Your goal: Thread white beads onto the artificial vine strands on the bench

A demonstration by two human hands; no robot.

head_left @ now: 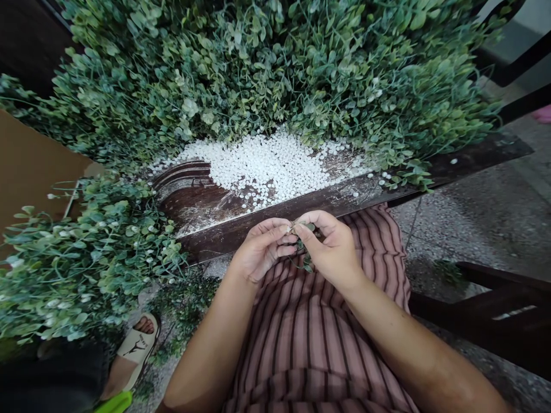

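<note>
Above my lap, my left hand (264,248) and my right hand (330,248) meet with their thumbs and fingertips pinched together. Between them is a thin sprig of artificial greenery (307,264), its small leaves hanging below my right fingers. A tiny pale piece shows at the left thumb tip; I cannot make out whether it is a bead. Just beyond my hands, a heap of small white beads (275,163) lies spread over a dark wooden surface (193,203).
A mass of artificial leafy stems (258,69) covers the far side. Another bunch of white-tipped stems (86,258) lies at left, near a brown cardboard box (34,178). Another person's sandalled foot (140,347) is at lower left. Dark wooden furniture (486,310) stands at right.
</note>
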